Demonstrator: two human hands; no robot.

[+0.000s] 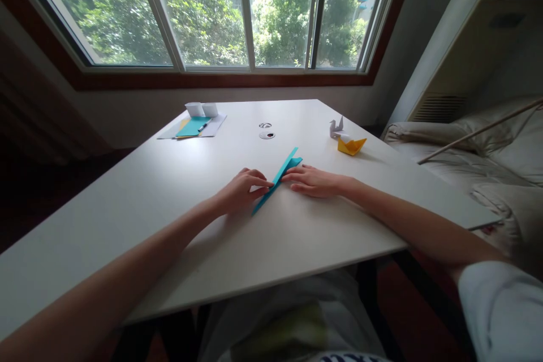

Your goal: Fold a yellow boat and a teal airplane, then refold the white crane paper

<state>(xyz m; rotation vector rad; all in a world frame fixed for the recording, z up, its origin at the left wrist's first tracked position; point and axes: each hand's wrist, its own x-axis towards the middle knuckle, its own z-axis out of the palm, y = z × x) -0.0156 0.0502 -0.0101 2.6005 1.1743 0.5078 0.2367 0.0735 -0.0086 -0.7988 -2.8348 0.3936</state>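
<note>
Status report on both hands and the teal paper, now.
Left hand and right hand flat, fingertips pressing the folded teal paper on the table. Nothing gripped. Yellow boat and white crane well clear.

bright daylight from window (237, 11) | dim foreground | wide-angle bending at edges

You press a teal folded paper (276, 180) on the white table (169, 181). Farther from you stand a yellow paper boat (351, 146) and a white paper crane (336, 126) (all plain, without pattern).
</note>
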